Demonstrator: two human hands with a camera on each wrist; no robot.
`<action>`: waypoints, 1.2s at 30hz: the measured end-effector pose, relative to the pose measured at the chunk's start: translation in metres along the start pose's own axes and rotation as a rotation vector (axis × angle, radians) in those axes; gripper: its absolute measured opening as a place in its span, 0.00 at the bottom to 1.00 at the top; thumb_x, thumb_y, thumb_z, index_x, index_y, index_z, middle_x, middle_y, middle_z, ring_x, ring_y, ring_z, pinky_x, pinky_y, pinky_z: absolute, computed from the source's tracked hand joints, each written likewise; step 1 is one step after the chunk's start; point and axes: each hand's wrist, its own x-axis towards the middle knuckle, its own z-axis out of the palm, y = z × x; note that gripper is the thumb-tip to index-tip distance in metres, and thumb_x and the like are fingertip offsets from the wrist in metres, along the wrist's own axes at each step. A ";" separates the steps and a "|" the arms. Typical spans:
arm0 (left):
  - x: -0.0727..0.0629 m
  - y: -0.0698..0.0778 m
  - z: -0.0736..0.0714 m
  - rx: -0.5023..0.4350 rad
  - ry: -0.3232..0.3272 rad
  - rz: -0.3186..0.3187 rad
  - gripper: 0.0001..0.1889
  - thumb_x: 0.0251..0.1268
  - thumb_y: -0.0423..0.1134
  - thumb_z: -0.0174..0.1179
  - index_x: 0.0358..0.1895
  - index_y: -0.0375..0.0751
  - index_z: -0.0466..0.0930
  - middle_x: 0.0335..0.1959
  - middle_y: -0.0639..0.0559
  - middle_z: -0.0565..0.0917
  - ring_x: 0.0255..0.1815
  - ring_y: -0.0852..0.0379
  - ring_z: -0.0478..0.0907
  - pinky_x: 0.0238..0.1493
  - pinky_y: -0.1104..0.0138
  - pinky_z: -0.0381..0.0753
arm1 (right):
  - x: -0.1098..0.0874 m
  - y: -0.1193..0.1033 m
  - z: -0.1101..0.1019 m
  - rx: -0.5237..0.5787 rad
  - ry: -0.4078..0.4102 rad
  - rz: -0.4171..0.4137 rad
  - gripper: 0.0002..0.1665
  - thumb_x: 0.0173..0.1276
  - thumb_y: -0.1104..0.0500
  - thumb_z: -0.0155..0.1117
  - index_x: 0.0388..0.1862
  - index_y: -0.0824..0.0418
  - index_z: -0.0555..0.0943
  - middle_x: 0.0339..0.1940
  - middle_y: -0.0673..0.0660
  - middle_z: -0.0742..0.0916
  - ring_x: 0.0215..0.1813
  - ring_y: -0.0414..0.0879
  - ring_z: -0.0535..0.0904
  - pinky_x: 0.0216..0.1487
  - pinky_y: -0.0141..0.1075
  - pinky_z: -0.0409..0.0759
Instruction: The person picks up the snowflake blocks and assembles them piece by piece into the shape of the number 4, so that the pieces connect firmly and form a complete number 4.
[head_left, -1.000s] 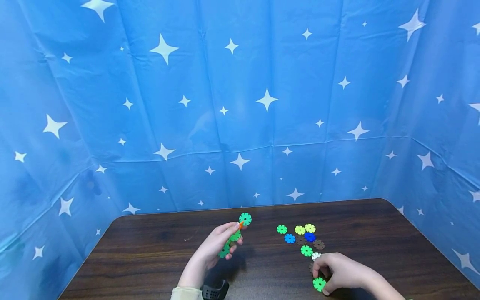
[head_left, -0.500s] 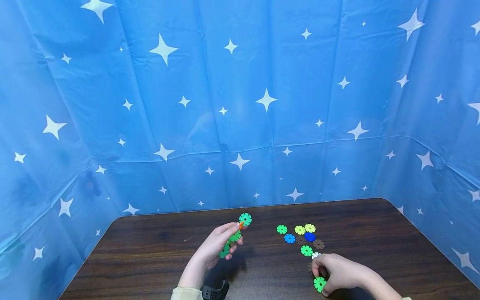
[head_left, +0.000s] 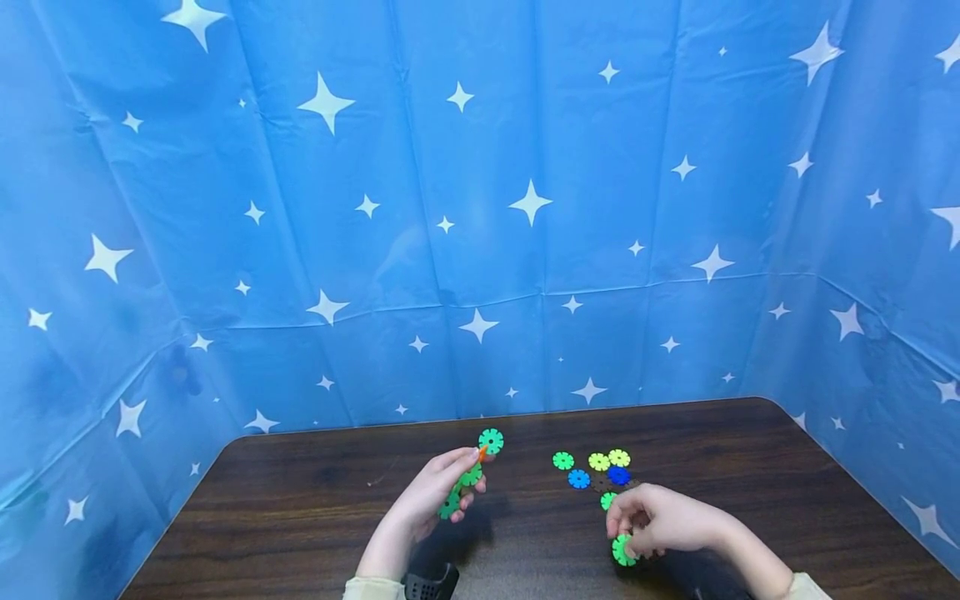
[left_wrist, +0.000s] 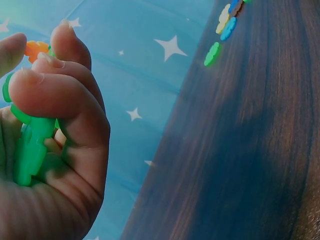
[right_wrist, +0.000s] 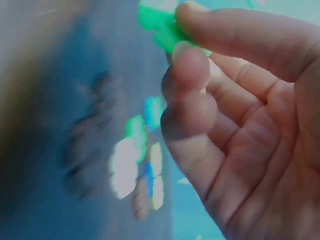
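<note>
Joined green notched discs lie in my left hand, raised over the table. An orange piece shows beside the thumb tip; my palm and curled fingers partly cover the green discs in the left wrist view. Between thumb and fingertips my right hand pinches a single green notched disc. In the right wrist view that green disc appears off the table, cut by the top edge. The right hand hides some of the loose pieces behind it.
Loose notched discs lie on the dark wooden table, right of centre: green, light blue, dark blue, yellow and brown. A white one is blurred. Starred blue curtain surrounds the table's back and sides.
My right hand has lifted the green disc from the table and moved slightly left and away from me, now covering the white disc in the head view. The left hand stays still.
</note>
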 end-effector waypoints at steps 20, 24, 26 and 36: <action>-0.001 0.001 0.002 -0.031 -0.018 0.001 0.28 0.73 0.56 0.49 0.59 0.34 0.72 0.25 0.54 0.76 0.15 0.65 0.66 0.14 0.74 0.68 | 0.119 -0.032 -0.001 0.377 0.487 -0.146 0.15 0.72 0.64 0.57 0.52 0.74 0.75 0.38 0.58 0.84 0.34 0.49 0.84 0.43 0.53 0.82; -0.001 0.002 0.003 -0.030 -0.022 -0.012 0.28 0.72 0.57 0.50 0.58 0.35 0.73 0.23 0.55 0.74 0.15 0.64 0.64 0.14 0.73 0.68 | 0.130 -0.033 0.006 0.449 0.547 -0.171 0.16 0.73 0.63 0.56 0.53 0.74 0.74 0.40 0.57 0.84 0.35 0.48 0.84 0.42 0.49 0.83; -0.001 0.002 0.003 -0.025 -0.025 -0.014 0.27 0.73 0.56 0.49 0.58 0.35 0.73 0.22 0.55 0.73 0.15 0.64 0.64 0.14 0.73 0.68 | 0.133 -0.035 0.010 0.476 0.569 -0.184 0.15 0.73 0.63 0.57 0.52 0.73 0.75 0.40 0.56 0.84 0.35 0.48 0.83 0.42 0.48 0.83; -0.002 0.003 0.001 -0.033 -0.069 -0.027 0.28 0.75 0.56 0.47 0.61 0.34 0.71 0.21 0.56 0.69 0.16 0.63 0.62 0.15 0.73 0.67 | 0.142 -0.035 0.019 0.512 0.574 -0.209 0.17 0.72 0.63 0.58 0.52 0.77 0.74 0.39 0.56 0.84 0.34 0.46 0.82 0.42 0.46 0.83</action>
